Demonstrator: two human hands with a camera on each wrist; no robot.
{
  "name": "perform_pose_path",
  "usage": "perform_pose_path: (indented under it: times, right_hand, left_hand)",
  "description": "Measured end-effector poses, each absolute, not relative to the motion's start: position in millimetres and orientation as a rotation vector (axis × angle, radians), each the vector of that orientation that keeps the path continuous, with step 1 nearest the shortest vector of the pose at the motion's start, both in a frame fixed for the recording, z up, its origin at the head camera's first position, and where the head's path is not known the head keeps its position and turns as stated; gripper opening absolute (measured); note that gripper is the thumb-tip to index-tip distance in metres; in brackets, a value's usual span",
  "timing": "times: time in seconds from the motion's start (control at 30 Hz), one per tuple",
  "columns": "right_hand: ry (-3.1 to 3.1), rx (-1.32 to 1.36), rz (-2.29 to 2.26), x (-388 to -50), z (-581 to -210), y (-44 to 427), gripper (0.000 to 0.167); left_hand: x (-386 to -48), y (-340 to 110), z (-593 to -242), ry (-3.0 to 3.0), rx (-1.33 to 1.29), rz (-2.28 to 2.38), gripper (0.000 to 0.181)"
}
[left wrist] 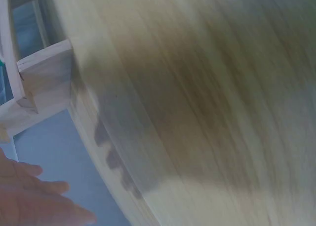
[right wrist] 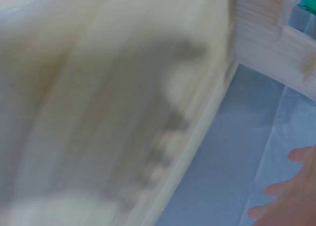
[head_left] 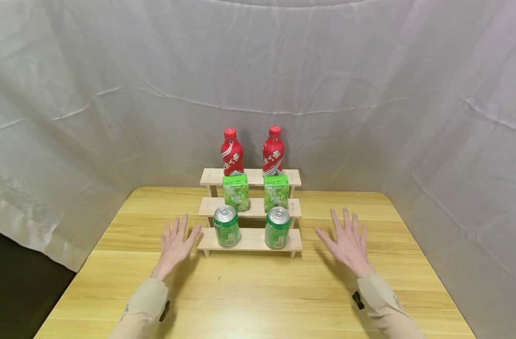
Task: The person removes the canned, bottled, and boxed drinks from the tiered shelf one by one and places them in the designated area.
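A three-step wooden rack [head_left: 251,240] stands on the table, bearing two red bottles [head_left: 232,157] [head_left: 273,153] on top, two green cartons [head_left: 236,193] [head_left: 276,194] on the middle step and two green cans [head_left: 226,230] [head_left: 277,231] on the lowest. My left hand [head_left: 175,246] is spread just left of the rack, holding nothing; its fingers show in the left wrist view [left wrist: 34,201]. To the right of the rack, my right hand [head_left: 348,242] has its fingers spread and empty, partly visible in the right wrist view [right wrist: 294,196].
The wooden table [head_left: 249,292] extends around the rack on both sides and in front. Grey cloth [head_left: 334,103] hangs behind it and along the sides. A dark area [head_left: 20,287] lies beyond the table's left edge.
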State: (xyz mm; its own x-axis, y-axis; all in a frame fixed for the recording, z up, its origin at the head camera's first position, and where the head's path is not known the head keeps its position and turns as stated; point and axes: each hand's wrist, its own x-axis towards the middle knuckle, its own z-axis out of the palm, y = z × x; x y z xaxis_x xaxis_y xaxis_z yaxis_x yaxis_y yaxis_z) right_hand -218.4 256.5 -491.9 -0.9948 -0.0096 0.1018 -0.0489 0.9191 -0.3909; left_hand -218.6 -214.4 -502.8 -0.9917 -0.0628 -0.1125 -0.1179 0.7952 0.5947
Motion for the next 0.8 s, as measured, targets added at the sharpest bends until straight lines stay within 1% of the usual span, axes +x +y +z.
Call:
perform_pose_path:
  times: [0.23,0.37,0.57,0.8]
  right_hand:
    - [-2.955,0.065,0.778,-230,-470,248,0.088]
    - [-2.895,0.139,0.853,-239,-462,246,0.087]
    - [-2.765,0.276,1.066,-251,-450,247,0.083]
    - [-2.768,0.289,1.318,-259,-430,249,0.086]
  left_hand:
    - [-222,-215,-503,2.704,-0.095,1.285,0.083]
    - [-223,-214,-503,2.573,-0.091,1.471,0.085]
    - [-220,-213,-500,2.434,-0.121,1.615,0.084]
    - [-220,-220,-499,2.273,-0.061,1.706,0.078]
